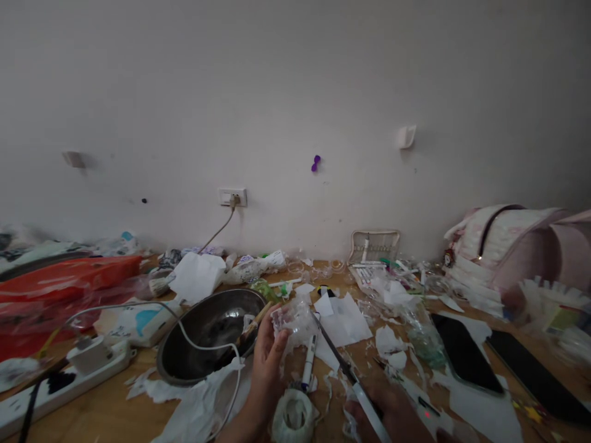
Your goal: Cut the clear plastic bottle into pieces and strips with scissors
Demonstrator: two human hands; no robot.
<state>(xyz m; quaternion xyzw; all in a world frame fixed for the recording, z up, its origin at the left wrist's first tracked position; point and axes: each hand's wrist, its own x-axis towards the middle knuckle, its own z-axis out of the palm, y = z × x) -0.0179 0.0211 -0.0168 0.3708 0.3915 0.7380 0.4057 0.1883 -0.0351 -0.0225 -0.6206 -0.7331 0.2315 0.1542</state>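
Observation:
My left hand is closed on a crumpled piece of clear plastic, thumb in front. My right hand, dark and partly cut off by the lower edge, grips a long tool with a narrow dark blade and a pale handle; whether it is scissors or a knife I cannot tell. The tool's tip points up and left, close to the plastic's right side. Between the hands lies a white marker pen. Below it, beside my left wrist, a roll of tape rests on the table.
A dark metal bowl stands left of my left hand, a white cable across it. Further left are a power strip and red plastic bag. Paper scraps litter the middle. Two phones and a pink backpack lie right.

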